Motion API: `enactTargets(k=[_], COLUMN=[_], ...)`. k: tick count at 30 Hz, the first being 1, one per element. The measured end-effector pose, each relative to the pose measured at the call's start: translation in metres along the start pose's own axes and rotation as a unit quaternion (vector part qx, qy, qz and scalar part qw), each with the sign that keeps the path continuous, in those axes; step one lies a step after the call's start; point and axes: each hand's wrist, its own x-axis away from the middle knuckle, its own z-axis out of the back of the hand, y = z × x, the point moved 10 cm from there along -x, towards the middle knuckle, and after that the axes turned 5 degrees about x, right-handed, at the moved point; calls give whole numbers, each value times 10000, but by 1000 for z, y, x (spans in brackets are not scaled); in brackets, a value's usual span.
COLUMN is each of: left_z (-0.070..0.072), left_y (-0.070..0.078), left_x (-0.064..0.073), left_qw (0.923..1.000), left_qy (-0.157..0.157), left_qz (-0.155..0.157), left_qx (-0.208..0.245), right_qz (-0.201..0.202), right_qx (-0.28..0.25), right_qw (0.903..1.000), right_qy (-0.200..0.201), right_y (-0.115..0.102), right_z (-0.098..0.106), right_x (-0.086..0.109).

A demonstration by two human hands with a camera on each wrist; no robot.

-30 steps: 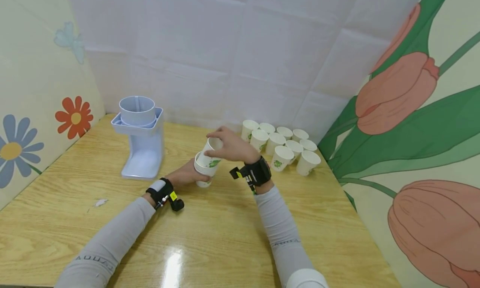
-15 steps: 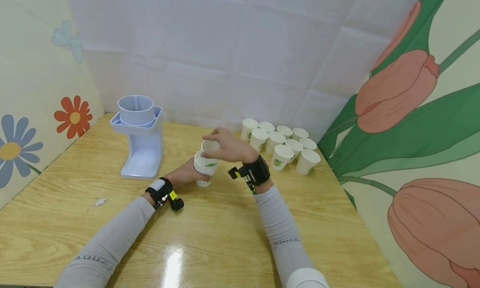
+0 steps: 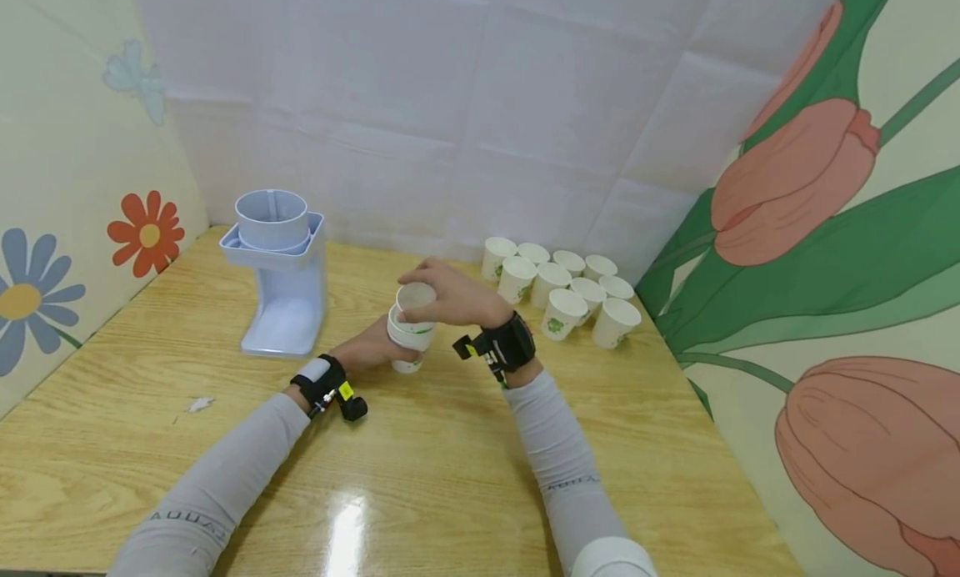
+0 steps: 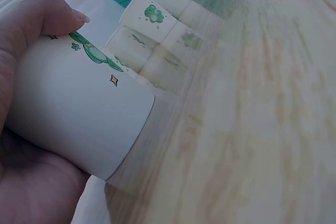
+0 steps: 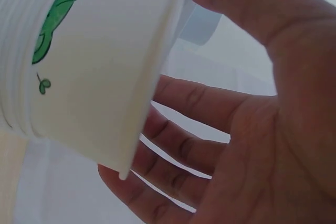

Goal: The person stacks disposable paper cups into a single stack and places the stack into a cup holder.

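Observation:
My left hand (image 3: 369, 348) grips a short stack of white paper cups (image 3: 409, 341) low on its side. In the left wrist view, the thumb and palm wrap the lowest cup (image 4: 79, 103), which has a green print and stands on or just above the wood. My right hand (image 3: 461, 297) holds another paper cup (image 5: 105, 72) near its rim, thumb on one side and fingers on the other. The lower part of that cup sits inside the stack, and its upper part sticks out above the stacked rims (image 5: 21, 77).
Several upright paper cups (image 3: 564, 315) stand grouped at the back right of the wooden table (image 3: 420, 469). At the back left is a pale blue plastic stand (image 3: 288, 310) with a round holder (image 3: 272, 220) on top. A small white scrap (image 3: 200, 404) lies front left.
My right hand has moved slightly left and down, and its cup has straightened from a tilt and sunk deeper into the stack. My left hand has stayed in place.

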Motion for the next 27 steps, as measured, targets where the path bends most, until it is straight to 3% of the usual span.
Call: enactTargets(k=[9,27], left_z=[1,2], left_y=[-1,-3], left_x=[1,0], left_qw=[9999,9998], left_qy=[54,68], left_qz=[141,33], left_qx=[-80,-177], right_qz=[122,117], right_qx=[-111,-159], right_qw=[9997,9969], right_qy=[-154,-767], right_y=[-5,-1], right_z=[-10,-35], right_x=[-5,-13])
